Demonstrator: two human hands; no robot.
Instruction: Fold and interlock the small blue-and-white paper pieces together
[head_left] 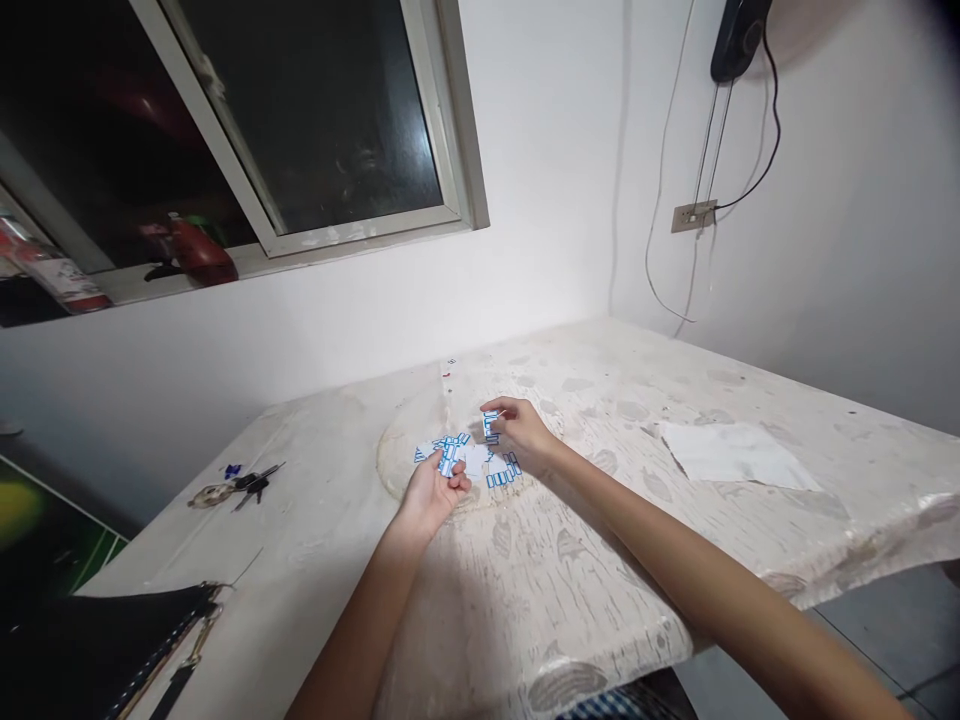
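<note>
My left hand (433, 494) is closed on several small white cards (452, 454) marked with blue rectangular outlines. My right hand (522, 432) pinches one similar white and blue card (490, 421) between thumb and fingers, just above the table. Between and below the two hands, more blue-marked cards (503, 470) lie on the table. Fingers partly cover the cards, so their exact number and edges cannot be made out.
The table (570, 620) has a patterned, plastic-like cover. Keys (253, 482) lie on the left, and a white paper sheet (735, 455) on the right. A black bag (112, 640) sits at the near left. Bottles (199, 250) stand on the window sill.
</note>
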